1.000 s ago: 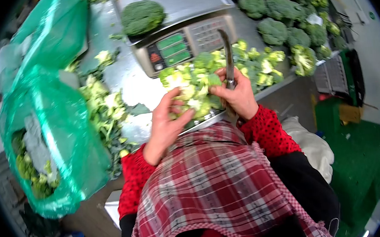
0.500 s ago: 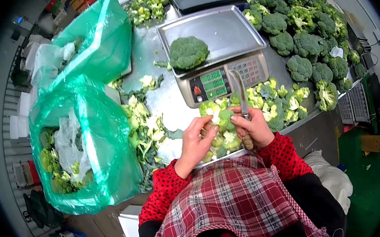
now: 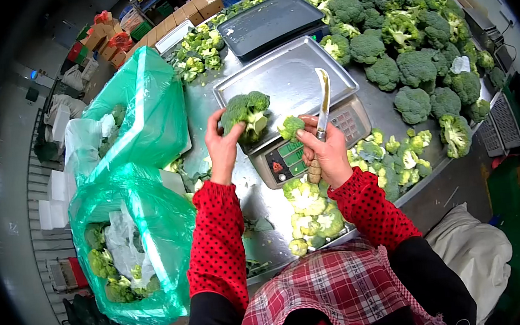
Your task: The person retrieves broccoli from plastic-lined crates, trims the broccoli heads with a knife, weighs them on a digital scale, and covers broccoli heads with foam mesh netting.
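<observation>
My left hand [image 3: 222,142] grips a large broccoli head [image 3: 247,115], its cut stem turned to the right, over the left part of the scale's metal tray [image 3: 292,67]. My right hand [image 3: 326,150] holds a curved knife [image 3: 324,102] with the blade pointing up, and pinches a small broccoli floret [image 3: 291,127] between thumb and fingers. That floret is above the scale's display [image 3: 290,153], partly covering it. Cut florets [image 3: 308,204] lie below the scale near the table edge, and more [image 3: 396,160] lie right of my right hand.
Many broccoli heads [image 3: 419,68] are heaped at the back right. A second, dark scale [image 3: 270,25] stands behind the first. Two containers lined with green bags [image 3: 176,225] stand at the left. Small florets [image 3: 199,50] lie at the back left. A white sack [image 3: 472,252] is at the lower right.
My left hand has moved from the florets up to the scale and taken hold of the large broccoli head, which is now tipped. My right hand still holds the knife. The view has shifted.
</observation>
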The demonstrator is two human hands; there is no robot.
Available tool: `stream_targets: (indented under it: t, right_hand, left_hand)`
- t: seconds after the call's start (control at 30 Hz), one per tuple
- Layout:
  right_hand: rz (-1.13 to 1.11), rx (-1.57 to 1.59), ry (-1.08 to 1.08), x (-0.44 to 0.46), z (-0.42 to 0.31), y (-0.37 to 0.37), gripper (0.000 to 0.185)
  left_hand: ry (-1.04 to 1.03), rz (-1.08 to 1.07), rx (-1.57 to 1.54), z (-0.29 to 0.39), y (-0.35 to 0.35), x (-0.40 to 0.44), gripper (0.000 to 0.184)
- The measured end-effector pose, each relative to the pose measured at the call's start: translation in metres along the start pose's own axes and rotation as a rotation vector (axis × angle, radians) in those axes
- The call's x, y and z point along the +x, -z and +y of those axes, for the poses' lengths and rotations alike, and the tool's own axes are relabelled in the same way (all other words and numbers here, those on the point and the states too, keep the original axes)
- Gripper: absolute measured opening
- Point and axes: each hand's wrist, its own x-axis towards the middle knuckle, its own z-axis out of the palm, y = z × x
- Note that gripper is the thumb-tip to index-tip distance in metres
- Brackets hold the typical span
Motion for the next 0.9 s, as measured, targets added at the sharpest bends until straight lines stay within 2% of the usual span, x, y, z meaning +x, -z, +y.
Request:
stream_targets:
  t: [0.1, 0.17, 0.23, 0.3, 0.37, 0.4, 0.53, 0.63, 0.7, 0.77, 0.8, 0.83, 0.9]
  right_hand:
    - [-0.048, -0.005, 0.026, 0.013, -0.002, -0.030, 0.042]
    - [-0.069, -0.041, 0.042, 0.022, 0.012, -0.039, 0.041]
    - [-0.067, -0.255, 0.145, 0.026, 0.018, -0.043, 0.039]
    - [-0.067, -0.313, 0.054, 0.026, 0.016, -0.042, 0.037]
    - [-0.039, -0.319, 0.168, 0.033, 0.029, -0.039, 0.034]
    - [-0.024, -0.372, 0.337, 0.038, 0.038, -0.037, 0.034]
    - [-0.004, -0.534, 0.309, 0.047, 0.034, -0.039, 0.034]
    - [-0.023, -0.443, 0.257, 0.063, 0.037, -0.038, 0.034]
    - [-0.015, -0.430, 0.287, 0.075, 0.041, -0.038, 0.033]
    - [0.031, -0.629, 0.388, 0.082, 0.034, -0.042, 0.034]
    - [0.015, -0.683, 0.304, 0.084, 0.025, -0.041, 0.034]
    - [0.012, -0.681, 0.317, 0.090, 0.024, -0.039, 0.034]
    - [-0.054, -0.479, 0.179, 0.103, 0.034, -0.029, 0.035]
  left_hand:
    - [0.086, -0.008, -0.209, 0.002, -0.001, -0.018, 0.051]
    - [-0.036, 0.024, -0.239, -0.001, -0.006, -0.023, 0.052]
    - [0.026, 0.031, -0.327, -0.003, -0.009, -0.029, 0.054]
    - [-0.073, 0.062, -0.328, -0.009, -0.014, -0.030, 0.054]
    - [-0.060, 0.047, -0.306, -0.019, -0.015, -0.029, 0.054]
    - [-0.069, 0.043, -0.296, -0.023, -0.015, -0.029, 0.053]
    - [-0.046, -0.002, -0.315, -0.016, -0.017, -0.028, 0.051]
    - [-0.042, -0.029, -0.263, -0.014, -0.017, -0.028, 0.052]
    - [-0.043, -0.036, -0.216, -0.013, -0.018, -0.028, 0.052]
    - [-0.037, -0.037, -0.169, -0.009, -0.019, -0.032, 0.051]
    - [-0.022, -0.043, -0.104, -0.005, -0.019, -0.031, 0.050]
    - [-0.014, -0.046, -0.040, 0.000, -0.019, -0.029, 0.050]
    - [-0.026, -0.027, -0.080, 0.003, -0.016, -0.022, 0.048]
